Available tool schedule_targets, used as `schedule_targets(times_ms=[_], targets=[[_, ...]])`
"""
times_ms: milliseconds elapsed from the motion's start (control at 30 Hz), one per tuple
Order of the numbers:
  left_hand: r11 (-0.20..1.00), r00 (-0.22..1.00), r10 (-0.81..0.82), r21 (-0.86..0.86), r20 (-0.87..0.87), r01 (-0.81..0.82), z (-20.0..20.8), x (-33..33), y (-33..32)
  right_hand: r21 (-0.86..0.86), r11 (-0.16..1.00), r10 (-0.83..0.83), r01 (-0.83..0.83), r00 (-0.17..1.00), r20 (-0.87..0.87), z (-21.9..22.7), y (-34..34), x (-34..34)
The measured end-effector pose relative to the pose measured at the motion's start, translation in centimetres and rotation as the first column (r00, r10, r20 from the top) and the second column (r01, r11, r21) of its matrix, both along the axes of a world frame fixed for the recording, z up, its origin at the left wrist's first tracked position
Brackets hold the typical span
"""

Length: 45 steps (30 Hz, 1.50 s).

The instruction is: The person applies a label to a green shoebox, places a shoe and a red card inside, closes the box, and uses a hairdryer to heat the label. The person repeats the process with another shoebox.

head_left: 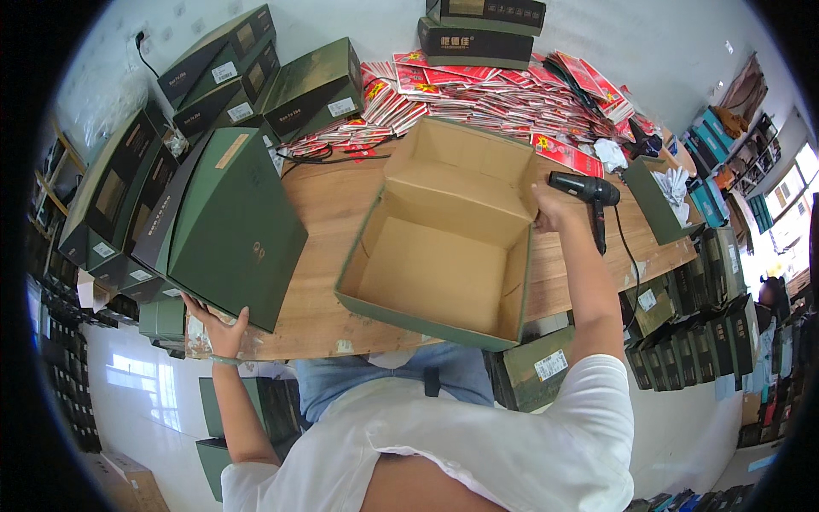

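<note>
An open green shoe box (444,269) with bare brown cardboard inside stands empty on the wooden table, its hinged lid (461,166) tipped back. My right hand (553,209) grips its far right corner by the lid's hinge, the fingers partly hidden behind the wall. To the left, a closed dark green shoe box (235,230) stands tilted against other boxes. At its lower near corner is my left hand (220,331), thumb on the front and fingers around the bottom edge. Right of the open box lies a black hair dryer (589,189), near my right hand.
Red-and-white printed packets (486,98) pile along the wall behind, with two dark boxes (476,43) on top. Stacked boxes (226,77) crowd the left. A green box of white material (670,196) sits at the right edge. The dryer's black cord (633,256) hangs over the table edge.
</note>
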State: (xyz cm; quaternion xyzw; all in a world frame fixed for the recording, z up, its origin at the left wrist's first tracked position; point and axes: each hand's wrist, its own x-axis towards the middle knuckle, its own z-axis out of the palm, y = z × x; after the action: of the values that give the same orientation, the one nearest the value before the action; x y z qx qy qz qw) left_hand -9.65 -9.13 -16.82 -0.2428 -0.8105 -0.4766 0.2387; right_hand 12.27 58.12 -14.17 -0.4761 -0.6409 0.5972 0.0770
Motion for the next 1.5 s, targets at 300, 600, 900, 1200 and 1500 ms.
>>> schedule_targets(times_ms=[300,600,900,1200,1500], targets=[[0.995,0.999,0.029,0.099,-0.023,-0.027,-12.1,12.3,3.7,0.521,0.853,0.15,0.013,0.951,-0.269,-2.9,-6.8,0.7],[0.879,0.92,-0.288,0.455,0.267,0.143,-4.9,8.7,8.8,0.67,0.725,0.101,0.161,0.937,-0.335,-3.4,-10.6,10.1],[0.853,0.709,-0.507,0.402,0.49,0.333,1.6,5.4,13.9,0.318,0.894,-0.038,0.317,0.759,-0.65,-8.2,-23.7,10.5],[0.66,0.228,-0.745,0.743,0.627,0.112,-0.5,3.1,14.9,0.393,0.912,0.183,0.114,0.745,-0.642,-1.5,-28.6,10.2],[0.763,0.777,-0.629,0.213,0.028,0.61,9.8,7.3,15.7,0.718,0.684,0.724,-0.128,0.237,-0.648,9.7,-30.8,4.0]])
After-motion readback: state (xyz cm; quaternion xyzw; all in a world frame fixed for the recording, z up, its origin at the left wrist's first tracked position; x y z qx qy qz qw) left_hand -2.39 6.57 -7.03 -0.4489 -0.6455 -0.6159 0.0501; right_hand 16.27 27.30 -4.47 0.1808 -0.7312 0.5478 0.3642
